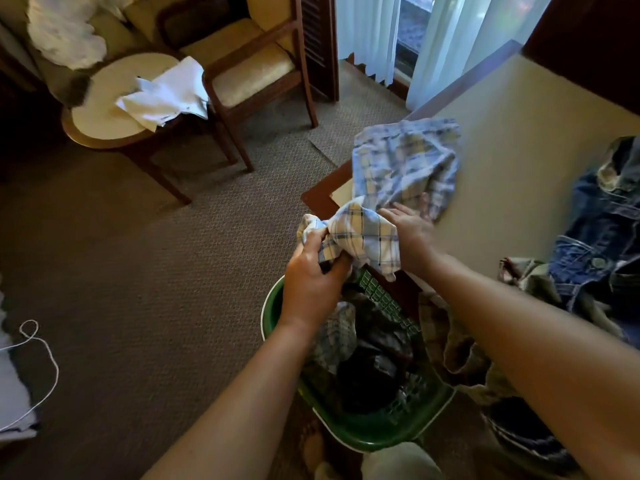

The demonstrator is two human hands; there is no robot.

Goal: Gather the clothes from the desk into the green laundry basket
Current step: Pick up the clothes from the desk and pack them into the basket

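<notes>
A blue and yellow plaid shirt point(405, 168) lies half on the corner of the cream desk point(512, 140) and half hangs off it. My left hand point(311, 278) grips a bunched end of the shirt above the green laundry basket point(377, 434). My right hand point(408, 230) holds the shirt at the desk's edge. The basket stands on the carpet below the desk corner, with several dark and checked clothes in it. A denim garment point(602, 230) and an olive plaid garment point(453, 344) lie on the desk at the right, the olive one drooping over the edge.
A round side table point(104, 123) with a white cloth point(166, 93) stands at the back left beside a wooden armchair point(256, 71). A white cord point(45, 355) lies on the carpet at the left. Curtains point(446, 39) hang behind the desk.
</notes>
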